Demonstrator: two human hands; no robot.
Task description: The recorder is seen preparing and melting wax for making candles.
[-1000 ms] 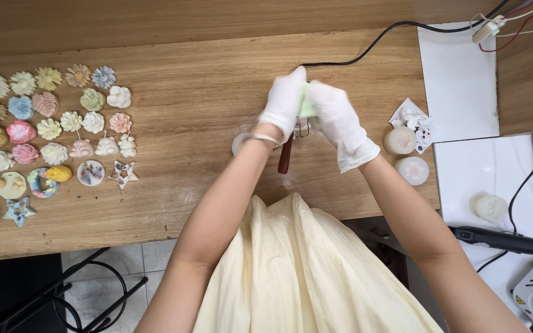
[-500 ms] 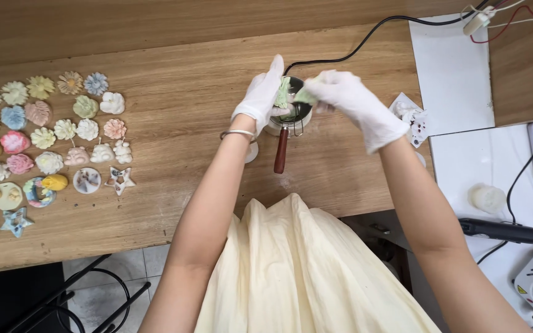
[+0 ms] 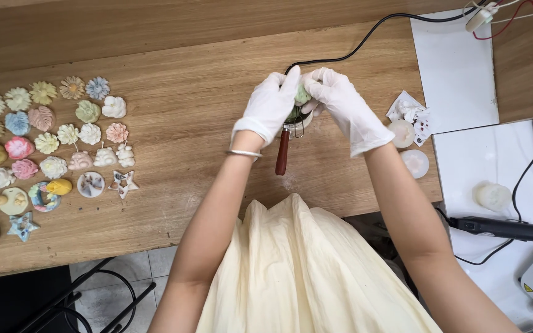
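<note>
Head view: both gloved hands, left hand [image 3: 271, 106] and right hand [image 3: 340, 105], pinch a green piece [image 3: 303, 95] right over the pot [image 3: 296, 120], so drips fall inside, clear of the table [image 3: 186, 142].

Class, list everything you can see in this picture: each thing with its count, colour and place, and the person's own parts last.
Moulded flower and shell pieces: about thirty, pastel, table left.
Small pot: one, metal, red-brown handle, under hands.
Green piece: one, pale green, between fingertips.
Black cable: one, table top.
Round white pieces: two, right of hands.
Black tool: one, red tip, white surface right.
Table: one, wooden.
Left hand: white glove, on green piece.
Right hand: white glove, on green piece.
</note>
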